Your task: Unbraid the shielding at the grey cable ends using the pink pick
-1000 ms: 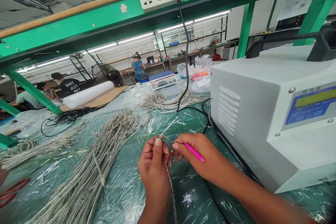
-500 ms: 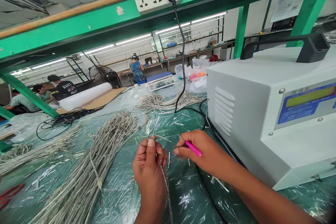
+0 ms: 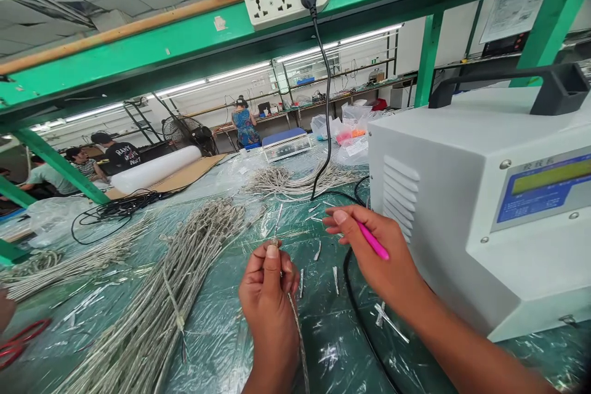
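1. The white machine (image 3: 462, 197) walls off the right side of the table (image 3: 217, 332); the right hand (image 3: 376, 249) sits just beside its vented face.
2. A long bundle of cables (image 3: 175, 295) blocks the left.
3. Between them lies an open strip, littered with small wire scraps (image 3: 335, 277) and crossed by a black cord (image 3: 353, 305).
4. Farther back, a power cord (image 3: 327, 111) hangs down from the green shelf beam (image 3: 161, 43) overhead.

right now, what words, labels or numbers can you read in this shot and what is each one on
"RANY": top line on the black t-shirt of a person in the background; the rest is blurred.
On the white machine: characters above its display, too small to read.
On the paper sheet on the wall: print too small to read.
On the scale: readout blurred, unreadable.
On the pink tool in the right hand: no text shows.
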{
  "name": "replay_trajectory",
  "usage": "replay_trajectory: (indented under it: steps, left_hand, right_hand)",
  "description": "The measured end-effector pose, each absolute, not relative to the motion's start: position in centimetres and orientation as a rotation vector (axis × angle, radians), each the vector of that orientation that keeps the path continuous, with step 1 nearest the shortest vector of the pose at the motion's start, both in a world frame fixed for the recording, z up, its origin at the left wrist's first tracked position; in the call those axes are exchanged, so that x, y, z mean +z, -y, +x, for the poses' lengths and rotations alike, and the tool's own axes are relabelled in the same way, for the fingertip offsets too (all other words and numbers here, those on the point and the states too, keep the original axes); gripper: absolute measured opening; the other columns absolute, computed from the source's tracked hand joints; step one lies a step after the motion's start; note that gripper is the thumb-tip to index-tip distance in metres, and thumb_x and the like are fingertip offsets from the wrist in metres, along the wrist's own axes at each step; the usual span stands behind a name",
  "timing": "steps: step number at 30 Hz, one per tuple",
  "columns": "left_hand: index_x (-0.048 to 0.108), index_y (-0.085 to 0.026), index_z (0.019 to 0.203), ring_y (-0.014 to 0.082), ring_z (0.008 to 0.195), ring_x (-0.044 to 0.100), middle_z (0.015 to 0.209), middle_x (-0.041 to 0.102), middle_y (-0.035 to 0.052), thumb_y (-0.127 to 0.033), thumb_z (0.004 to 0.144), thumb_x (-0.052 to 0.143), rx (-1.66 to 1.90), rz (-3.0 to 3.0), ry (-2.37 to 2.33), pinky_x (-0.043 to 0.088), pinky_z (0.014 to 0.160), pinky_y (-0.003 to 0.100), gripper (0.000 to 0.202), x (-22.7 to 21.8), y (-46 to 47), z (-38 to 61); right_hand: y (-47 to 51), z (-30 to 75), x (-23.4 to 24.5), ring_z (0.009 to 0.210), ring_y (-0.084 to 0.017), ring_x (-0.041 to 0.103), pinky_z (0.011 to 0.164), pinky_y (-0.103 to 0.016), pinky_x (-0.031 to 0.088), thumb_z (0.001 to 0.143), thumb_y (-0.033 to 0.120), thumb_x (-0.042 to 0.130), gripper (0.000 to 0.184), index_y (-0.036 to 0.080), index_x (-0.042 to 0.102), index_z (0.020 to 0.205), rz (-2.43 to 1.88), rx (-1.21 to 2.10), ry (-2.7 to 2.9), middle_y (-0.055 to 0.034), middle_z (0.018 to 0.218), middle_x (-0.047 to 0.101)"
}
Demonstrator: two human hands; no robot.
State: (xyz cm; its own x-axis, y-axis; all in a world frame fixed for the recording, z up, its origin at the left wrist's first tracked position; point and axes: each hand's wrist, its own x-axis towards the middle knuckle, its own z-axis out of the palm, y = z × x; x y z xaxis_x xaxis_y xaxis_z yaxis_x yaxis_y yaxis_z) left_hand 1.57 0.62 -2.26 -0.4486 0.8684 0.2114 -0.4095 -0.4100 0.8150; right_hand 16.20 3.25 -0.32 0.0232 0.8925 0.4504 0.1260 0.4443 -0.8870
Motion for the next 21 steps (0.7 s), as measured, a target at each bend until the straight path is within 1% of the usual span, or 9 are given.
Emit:
replay_trajectory:
  steps: [3,6,7,9,11,12,14,18,21]
  left_hand:
    - [0.065,-0.015,0.087,0.004,0.044,0.032,0.056,0.049,-0.0053,-0.031,0.087,0.069,1.931,0.817,-0.898,0.031,0.043,0.016,0.016,-2.2,-0.6,1.6]
    - [0.064,-0.015,0.085,0.004,0.044,0.032,0.056,0.048,-0.0056,-0.03,0.087,0.068,1.918,0.832,-0.891,0.031,0.043,0.016,0.016,-2.2,-0.5,1.6]
    - [0.063,-0.015,0.084,0.004,0.044,0.032,0.055,0.048,-0.0057,-0.03,0.087,0.068,1.916,0.838,-0.884,0.031,0.043,0.016,0.016,-2.3,-0.5,1.7]
    - [0.063,-0.015,0.083,0.004,0.044,0.032,0.055,0.047,-0.0056,-0.03,0.087,0.069,1.904,0.847,-0.868,0.031,0.043,0.016,0.017,-2.3,-0.5,1.8]
    - [0.063,-0.015,0.083,0.0037,0.043,0.032,0.055,0.048,-0.0054,-0.03,0.087,0.069,1.895,0.837,-0.856,0.03,0.042,0.016,0.017,-2.3,-0.6,1.8]
    - [0.063,-0.015,0.084,0.0035,0.043,0.032,0.056,0.048,-0.0053,-0.029,0.087,0.069,1.897,0.824,-0.848,0.03,0.042,0.016,0.016,-2.3,-0.6,1.7]
    - [0.064,-0.014,0.085,0.0031,0.043,0.032,0.057,0.049,-0.0051,-0.028,0.087,0.069,1.927,0.768,-0.822,0.031,0.042,0.015,0.015,-2.2,-0.8,1.3]
    - [0.063,-0.012,0.082,0.0029,0.044,0.033,0.059,0.046,-0.0061,-0.024,0.083,0.073,2.048,0.609,-0.767,0.03,0.042,0.015,0.015,-1.8,-1.3,0.0]
    - [0.062,-0.013,0.082,0.0032,0.044,0.033,0.059,0.047,-0.0062,-0.024,0.081,0.074,2.054,0.618,-0.786,0.03,0.043,0.016,0.016,-1.6,-1.5,-0.4]
  right_hand:
    - [-3.0,16.1,-0.1,0.093,-0.022,0.071,0.077,-0.032,0.056,0.098,0.04,0.054,0.027,0.022,0.069,0.111,-0.947,0.68,1.544,-0.0056,0.101,0.075]
    - [-3.1,16.0,-0.2,0.096,-0.021,0.07,0.086,-0.032,0.054,0.093,0.032,0.063,0.022,0.022,0.068,0.111,-0.928,0.584,1.678,-0.0051,0.108,0.074]
    - [-3.2,15.9,-0.3,0.094,-0.02,0.07,0.084,-0.031,0.053,0.092,0.031,0.063,0.02,0.022,0.068,0.11,-0.928,0.555,1.713,-0.0048,0.106,0.074]
    - [-3.3,15.9,-0.5,0.08,-0.018,0.068,0.073,-0.028,0.051,0.094,0.03,0.06,0.013,0.021,0.068,0.1,-0.943,0.51,1.768,-0.0036,0.093,0.074]
    - [-3.2,15.9,-0.5,0.065,-0.015,0.061,0.062,-0.025,0.045,0.097,0.029,0.054,0.019,0.02,0.066,0.087,-0.962,0.499,1.81,-0.0013,0.076,0.068]
    - [-3.1,15.9,-0.4,0.06,-0.014,0.057,0.058,-0.024,0.041,0.098,0.029,0.052,0.022,0.02,0.064,0.082,-0.969,0.505,1.832,-0.0003,0.07,0.065]
    - [-2.8,15.9,-0.3,0.058,-0.013,0.053,0.057,-0.024,0.038,0.098,0.027,0.051,0.022,0.02,0.061,0.08,-0.966,0.518,1.87,0.0008,0.068,0.062]
    - [-2.6,15.9,-0.3,0.059,-0.013,0.053,0.058,-0.024,0.038,0.097,0.025,0.05,0.021,0.021,0.061,0.08,-0.948,0.546,1.898,0.0012,0.068,0.062]
    - [-2.8,15.8,-0.5,0.057,-0.014,0.054,0.055,-0.024,0.037,0.096,0.027,0.05,0.022,0.021,0.062,0.078,-1.03,0.595,1.884,0.0006,0.066,0.062]
